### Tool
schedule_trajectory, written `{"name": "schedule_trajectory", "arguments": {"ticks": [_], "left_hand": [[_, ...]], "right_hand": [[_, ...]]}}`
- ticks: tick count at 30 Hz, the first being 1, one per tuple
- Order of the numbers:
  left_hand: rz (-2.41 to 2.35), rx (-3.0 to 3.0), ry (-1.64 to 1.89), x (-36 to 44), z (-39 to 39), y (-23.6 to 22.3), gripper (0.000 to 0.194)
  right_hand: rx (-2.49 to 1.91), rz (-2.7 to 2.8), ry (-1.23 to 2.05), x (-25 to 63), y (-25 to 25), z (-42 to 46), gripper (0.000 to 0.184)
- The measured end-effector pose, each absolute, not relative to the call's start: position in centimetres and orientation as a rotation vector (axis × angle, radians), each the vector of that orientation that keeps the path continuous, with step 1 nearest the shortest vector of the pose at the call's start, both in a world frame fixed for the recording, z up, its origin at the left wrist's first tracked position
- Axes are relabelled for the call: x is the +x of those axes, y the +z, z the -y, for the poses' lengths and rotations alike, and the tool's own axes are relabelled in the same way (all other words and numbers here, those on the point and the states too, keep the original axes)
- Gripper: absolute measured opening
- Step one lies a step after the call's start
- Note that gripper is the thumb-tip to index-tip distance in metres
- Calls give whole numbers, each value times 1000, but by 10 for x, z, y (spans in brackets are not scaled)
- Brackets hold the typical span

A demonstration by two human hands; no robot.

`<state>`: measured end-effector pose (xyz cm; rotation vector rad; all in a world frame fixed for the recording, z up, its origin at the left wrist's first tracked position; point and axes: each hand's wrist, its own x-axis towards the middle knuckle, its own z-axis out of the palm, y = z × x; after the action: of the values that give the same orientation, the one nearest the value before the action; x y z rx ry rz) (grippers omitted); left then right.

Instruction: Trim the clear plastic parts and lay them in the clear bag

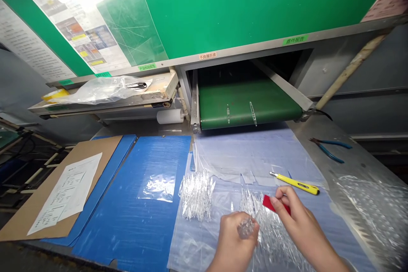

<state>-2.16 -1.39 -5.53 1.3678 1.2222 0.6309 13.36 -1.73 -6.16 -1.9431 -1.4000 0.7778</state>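
Observation:
My left hand [235, 238] is closed around a bundle of small transparent plastic pieces [247, 227], their ends showing at the thumb. To its right, my right hand [295, 214] pinches a flat red strip [270, 204] between thumb and fingers; part of the strip is hidden behind them. Under and between both hands spreads a loose pile of transparent plastic pieces [276, 236]. A second, neater pile of transparent pieces [197, 195] lies left of my left hand. Just beyond my right hand rests a yellow utility knife [296, 183].
A green conveyor belt [248, 106] carries two transparent pieces at the back. Blue-handled pliers [333, 146] and bubble wrap [376, 212] lie right. On the left are a blue board [127, 208], a plastic bag [157, 185] and cardboard with paper [68, 191].

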Motion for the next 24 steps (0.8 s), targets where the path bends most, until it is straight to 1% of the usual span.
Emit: {"name": "schedule_trajectory", "arguments": {"ticks": [3,7,12,15,19,21,24], "left_hand": [[-1214,1450,655,-22,14,-58,27],[-1236,1426,653,-24,13,-60,27],[-1233,1364,580,-19,19,-72,23],[-1218,1240,607,-20,23,-77,26],[-1202,1030,819,-29,17,-75,32],[-1138,841,880,-34,13,-75,35],[-1004,494,889,-40,12,-80,35]], "right_hand": [[-1871,1462,853,133,-66,18,17],[-1973,1448,783,132,-70,18,17],[-1811,1578,853,120,-67,22,17],[-1856,1648,844,124,-82,28,15],[-2036,1602,741,144,-100,27,17],[-2097,1571,694,151,-98,18,20],[-2138,1701,668,150,-87,-6,29]]}}
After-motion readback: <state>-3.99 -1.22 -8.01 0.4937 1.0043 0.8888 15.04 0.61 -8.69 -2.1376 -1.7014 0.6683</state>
